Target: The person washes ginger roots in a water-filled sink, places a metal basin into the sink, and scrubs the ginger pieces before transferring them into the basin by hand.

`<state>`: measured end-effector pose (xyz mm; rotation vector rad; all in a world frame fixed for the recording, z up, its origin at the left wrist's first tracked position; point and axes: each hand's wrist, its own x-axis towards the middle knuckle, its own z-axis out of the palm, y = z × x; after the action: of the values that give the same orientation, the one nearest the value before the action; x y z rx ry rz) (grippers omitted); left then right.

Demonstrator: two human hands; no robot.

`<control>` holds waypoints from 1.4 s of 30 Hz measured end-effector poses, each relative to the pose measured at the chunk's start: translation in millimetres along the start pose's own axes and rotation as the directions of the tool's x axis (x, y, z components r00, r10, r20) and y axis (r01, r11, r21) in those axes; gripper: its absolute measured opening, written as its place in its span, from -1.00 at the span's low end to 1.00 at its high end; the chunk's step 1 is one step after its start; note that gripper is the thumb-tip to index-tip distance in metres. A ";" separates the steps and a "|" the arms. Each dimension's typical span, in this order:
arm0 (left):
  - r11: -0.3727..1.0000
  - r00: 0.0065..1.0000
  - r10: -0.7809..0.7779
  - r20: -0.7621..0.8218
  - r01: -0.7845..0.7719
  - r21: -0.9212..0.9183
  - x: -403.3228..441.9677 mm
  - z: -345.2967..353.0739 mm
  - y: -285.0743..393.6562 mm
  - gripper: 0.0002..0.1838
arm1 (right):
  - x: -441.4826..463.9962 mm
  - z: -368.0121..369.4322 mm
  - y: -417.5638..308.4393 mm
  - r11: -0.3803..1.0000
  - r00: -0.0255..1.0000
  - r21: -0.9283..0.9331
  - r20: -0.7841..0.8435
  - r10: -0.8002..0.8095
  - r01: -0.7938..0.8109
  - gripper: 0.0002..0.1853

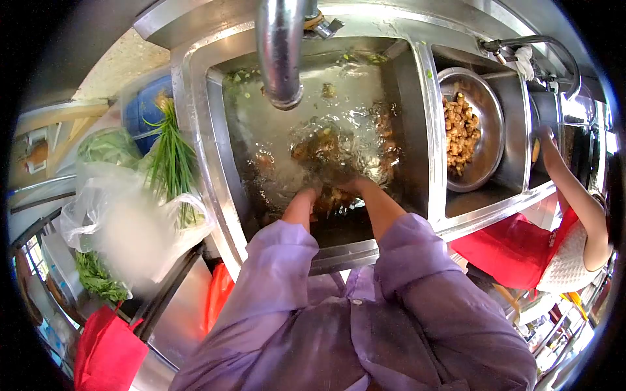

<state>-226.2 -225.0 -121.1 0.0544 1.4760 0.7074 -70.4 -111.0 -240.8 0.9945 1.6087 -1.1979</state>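
Observation:
Both my hands reach down into the water of a large steel sink point(405, 150). My left hand point(309, 193) is under the surface from the wrist, so its fingers are hidden. Close beside it, my right hand point(352, 186) is also sunk in the water with fingers out of sight. Around and ahead of them the water is churned and splashing, with brown pieces point(319, 146) showing through it, too blurred to name. Green bits float near the sink's far edge. Whether either hand grips anything is not visible.
A steel faucet point(280, 58) hangs over the sink. To the right, a steel bowl point(492, 146) holds brown chunks point(460, 130) in a second basin. Another person's arm point(574, 189) reaches into a further basin. Green stalks point(171, 156) and plastic bags point(98, 202) lie to the left.

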 end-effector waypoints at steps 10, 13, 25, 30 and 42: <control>0.648 0.996 0.006 0.089 0.064 -0.759 36.2 40.0 14.5 -0.50 | -93.9 3.2 -126.7 0.906 0.655 0.374 -0.739 0.161 0.200 -0.45; 0.606 0.988 0.000 0.153 0.122 -0.786 14.8 44.5 35.6 -0.56 | -94.2 -35.7 -116.2 0.760 0.826 0.629 -0.509 0.243 0.165 -0.49; 0.922 0.900 0.362 -0.243 -0.308 0.234 33.3 0.2 50.1 -0.55 | -76.1 -85.3 -123.0 0.975 0.694 -0.197 -0.688 -0.213 0.105 -0.56; 0.424 0.826 0.456 -0.331 0.126 0.897 44.6 -24.7 55.3 -0.47 | -69.8 -123.3 -81.0 0.729 0.857 -0.634 -0.499 -0.131 -0.258 -0.60; 0.743 0.989 -0.142 -0.047 0.138 0.655 93.3 -18.7 -31.0 -0.41 | -38.1 -41.6 -13.9 0.984 0.980 -0.137 -0.182 0.086 -0.112 -0.50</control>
<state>-237.1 -213.7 -220.0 0.4844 1.6434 0.0288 -79.6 -77.3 -194.4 1.0959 1.7354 -0.9320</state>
